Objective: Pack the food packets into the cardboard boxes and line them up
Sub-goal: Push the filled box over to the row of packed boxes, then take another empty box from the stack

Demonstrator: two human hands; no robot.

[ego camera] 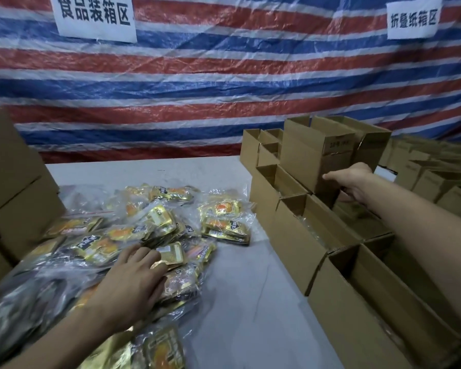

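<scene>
Dozens of food packets (pixel 155 222) lie heaped under and around my left hand (pixel 133 278), which rests flat on them, fingers spread, gripping nothing. My right hand (pixel 357 182) holds an upright box (pixel 312 155) by its lower corner, thumb on the front face, at the far end of the row of open boxes (pixel 293 235) beside that arm. I judge I'm fetching a box to fill; next my left fingers must close on one packet. The grey tabletop (pixel 237 302) backs onto a striped tarp (pixel 224 89) with paper signs (pixel 95 17).
</scene>
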